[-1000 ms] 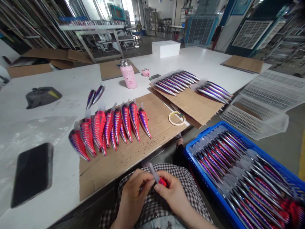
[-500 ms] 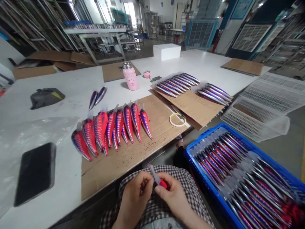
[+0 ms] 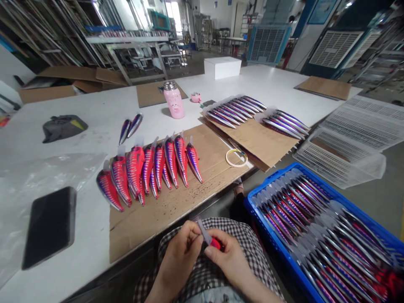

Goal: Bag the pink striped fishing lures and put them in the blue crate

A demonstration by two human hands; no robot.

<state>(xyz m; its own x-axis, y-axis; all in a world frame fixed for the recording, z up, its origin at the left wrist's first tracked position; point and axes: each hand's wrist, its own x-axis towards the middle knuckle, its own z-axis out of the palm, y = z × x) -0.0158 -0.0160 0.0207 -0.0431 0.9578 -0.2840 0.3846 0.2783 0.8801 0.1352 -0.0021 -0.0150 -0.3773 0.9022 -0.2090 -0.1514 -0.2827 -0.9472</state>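
Over my lap, my right hand is closed round a red fishing lure, most of whose body is hidden by the fingers. Its translucent lip points up between my hands. My left hand pinches at that lip with thumb and forefinger; anything smaller in the pinch is hidden. In front of me, a row of red and purple striped fishing lures lies on a cardboard sheet along the table's edge.
To the right stands a blue crate packed with lures. More lures lie on a second cardboard sheet, near a tape ring. A pink bottle, a phone and a white box are on the table.
My left fingers have risen slightly and now press against the lip of the lure. The right hand keeps its hold. The view has shifted a little.
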